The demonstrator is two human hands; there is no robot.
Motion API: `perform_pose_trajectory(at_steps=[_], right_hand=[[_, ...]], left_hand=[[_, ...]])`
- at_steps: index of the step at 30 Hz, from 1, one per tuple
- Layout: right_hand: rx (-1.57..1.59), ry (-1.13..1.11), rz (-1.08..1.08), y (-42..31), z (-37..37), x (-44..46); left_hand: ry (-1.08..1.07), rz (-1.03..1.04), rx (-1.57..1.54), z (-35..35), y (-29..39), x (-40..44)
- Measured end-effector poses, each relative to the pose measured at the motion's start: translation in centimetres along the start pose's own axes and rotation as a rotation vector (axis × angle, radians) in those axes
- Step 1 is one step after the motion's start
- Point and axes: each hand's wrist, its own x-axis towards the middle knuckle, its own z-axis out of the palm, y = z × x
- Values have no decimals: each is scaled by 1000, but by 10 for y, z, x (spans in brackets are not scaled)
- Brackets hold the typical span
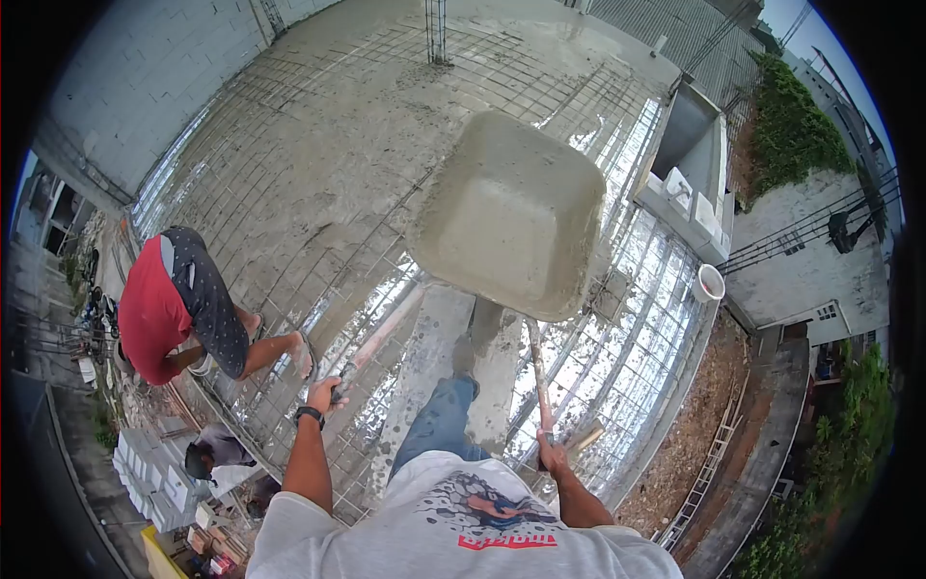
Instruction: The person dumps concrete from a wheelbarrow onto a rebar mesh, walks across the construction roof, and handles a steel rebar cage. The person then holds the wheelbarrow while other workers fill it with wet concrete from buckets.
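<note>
So, both hands are busy here. The left hand (326, 394), with a dark watch (310, 414) on the wrist, is wrapped round the end of the left handle (374, 344) of a wheelbarrow. The right hand (552, 455) has its fingers closed round the right handle (537, 372), and a short bit of wood (585, 439) shows just beside it.

The wheelbarrow (521, 207) itself is right out front, tray tilted so you look straight into it, the inside all coated in grey cement. Below it there's a grey, splattered plank walkway (413, 357), with one jeans leg (436, 415) stretched forward over it.

Around that it's rebar mesh (318, 318) over shiny, silvery sheeting (651, 285), and further out wet concrete (338, 174) covers a big chunk of the mesh. A rebar column (436, 34) stands up at the far end.

Off to the left, a person in a red top (154, 309) is bent way over near the slab edge, and another person (217, 452) is lower down. Over on the right, a white bucket (708, 283) sits near the edge.
</note>
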Motion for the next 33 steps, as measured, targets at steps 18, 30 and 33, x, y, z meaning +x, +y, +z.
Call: perform_pose_trajectory(at_steps=[18,30,33], right_hand=[[143,-218,505,323,245,-182],[-266,-247,402,427,308,-240],[-134,-306,457,443,321,-229]], left_hand=[[49,-355,1045,-181,-428,-152],[-121,-452,1224,-217,-535,-215],[-33,-436,1298,-215,-559,-219]])
